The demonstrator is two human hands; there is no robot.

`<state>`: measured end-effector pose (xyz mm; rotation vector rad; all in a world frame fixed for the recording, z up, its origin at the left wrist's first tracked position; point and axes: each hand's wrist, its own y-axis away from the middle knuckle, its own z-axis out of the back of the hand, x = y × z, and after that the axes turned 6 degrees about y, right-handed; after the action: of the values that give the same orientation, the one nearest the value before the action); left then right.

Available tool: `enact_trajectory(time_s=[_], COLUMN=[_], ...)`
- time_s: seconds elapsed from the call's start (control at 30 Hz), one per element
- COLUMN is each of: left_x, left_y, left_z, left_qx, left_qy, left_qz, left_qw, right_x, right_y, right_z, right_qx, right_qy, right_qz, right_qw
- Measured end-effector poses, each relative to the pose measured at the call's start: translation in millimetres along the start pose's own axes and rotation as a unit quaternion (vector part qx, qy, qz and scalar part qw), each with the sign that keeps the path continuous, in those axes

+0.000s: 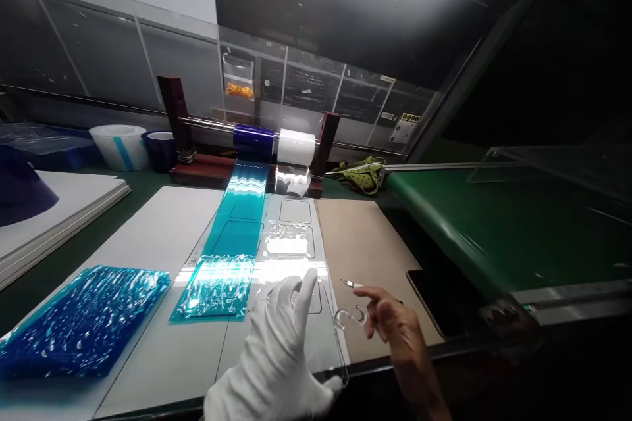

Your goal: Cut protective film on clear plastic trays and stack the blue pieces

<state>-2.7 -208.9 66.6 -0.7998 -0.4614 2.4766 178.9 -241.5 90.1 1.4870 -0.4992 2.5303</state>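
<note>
My left hand (281, 348), in a white glove, is over the near end of a clear sheet with black rounded outlines (295, 212). Its fingers and thumb are spread apart; whether the fingertips press on the sheet I cannot tell. Bare, my right hand (395, 325) is closed round a slim craft knife (351, 284), its pointed tip towards the left. A clear S-shaped piece (350, 318) shows beside the right fingers; whether they hold it too I cannot tell. Left of the glove, a blue film strip (241, 210) runs down from its roll onto the work surface.
A wooden stand (172, 112) carries a blue film roll (253, 141) and a clear film roll (296, 147). Blue film pieces (83, 322) lie at left. Brown board (365, 237) and a dark phone (434, 302) lie at right, beside a green belt (469, 210).
</note>
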Motion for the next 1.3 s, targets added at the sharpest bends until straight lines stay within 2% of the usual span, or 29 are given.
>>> enact_trajectory(time_s=[0.1, 0.17, 0.23, 0.3, 0.37, 0.43, 0.5, 0.57, 0.63, 0.7, 0.73, 0.77, 0.83, 0.9, 0.97, 1.03, 1.1, 1.13, 1.23, 1.3], left_x=[-4, -7, -10, -15, -21, -27, -31, -31, -23, -9, -2, 5, 15, 19, 16, 10, 2, -1, -9, -10], left_y=[-4, -8, -11, -13, -14, -16, -17, -17, -12, -3, 3, 9, 18, 22, 22, 18, 12, 8, -1, -3], left_z=[6.3, 11.3, 15.5, 17.7, 18.3, 18.9, 20.9, 23.7, 24.3, 20.0, 15.7, 10.3, -2.0, -12.4, -16.5, -12.4, -1.5, 5.1, 21.7, 27.2], left_qx=[0.044, 0.080, 0.114, 0.145, 0.174, 0.201, 0.218, 0.204, 0.146, 0.074, 0.049, 0.037, 0.042, 0.051, 0.042, 0.021, 0.028, 0.048, 0.136, 0.164], left_qy=[-0.045, -0.067, -0.101, -0.158, -0.224, -0.281, -0.308, -0.290, -0.213, -0.098, -0.029, 0.044, 0.182, 0.270, 0.290, 0.241, 0.129, 0.062, -0.089, -0.128], left_qz=[-0.016, -0.008, 0.005, 0.008, -0.003, -0.011, -0.019, -0.024, -0.026, -0.031, -0.043, -0.051, -0.052, -0.028, -0.015, -0.030, -0.030, -0.021, 0.021, 0.033], left_qw=[0.998, 0.995, 0.988, 0.977, 0.959, 0.938, 0.926, 0.935, 0.966, 0.992, 0.997, 0.997, 0.981, 0.961, 0.956, 0.970, 0.991, 0.997, 0.986, 0.978], right_x=[6, 7, 8, 10, 14, 19, 22, 22, 21, 20, 19, 19, 17, 15, 14, 14, 16, 17, 17, 17], right_y=[3, 3, 4, 6, 10, 14, 16, 15, 13, 11, 10, 9, 7, 5, 3, 2, 5, 7, 15, 19], right_z=[-11, -19, -25, -32, -39, -43, -42, -37, -29, -24, -23, -23, -27, -31, -30, -28, -27, -29, -42, -50], right_qx=[0.079, 0.085, 0.063, 0.014, -0.027, -0.045, -0.055, -0.069, -0.056, 0.007, 0.052, 0.095, 0.165, 0.199, 0.211, 0.187, 0.124, 0.083, -0.004, -0.008], right_qy=[0.005, 0.047, 0.131, 0.253, 0.370, 0.438, 0.450, 0.413, 0.313, 0.155, 0.068, -0.014, -0.142, -0.211, -0.221, -0.154, -0.002, 0.093, 0.316, 0.359], right_qz=[-0.014, 0.017, 0.077, 0.161, 0.239, 0.286, 0.301, 0.290, 0.239, 0.138, 0.076, 0.017, -0.069, -0.105, -0.111, -0.092, -0.019, 0.031, 0.160, 0.181], right_qw=[0.997, 0.995, 0.986, 0.954, 0.897, 0.851, 0.839, 0.861, 0.917, 0.978, 0.993, 0.995, 0.974, 0.951, 0.946, 0.966, 0.992, 0.992, 0.935, 0.915])
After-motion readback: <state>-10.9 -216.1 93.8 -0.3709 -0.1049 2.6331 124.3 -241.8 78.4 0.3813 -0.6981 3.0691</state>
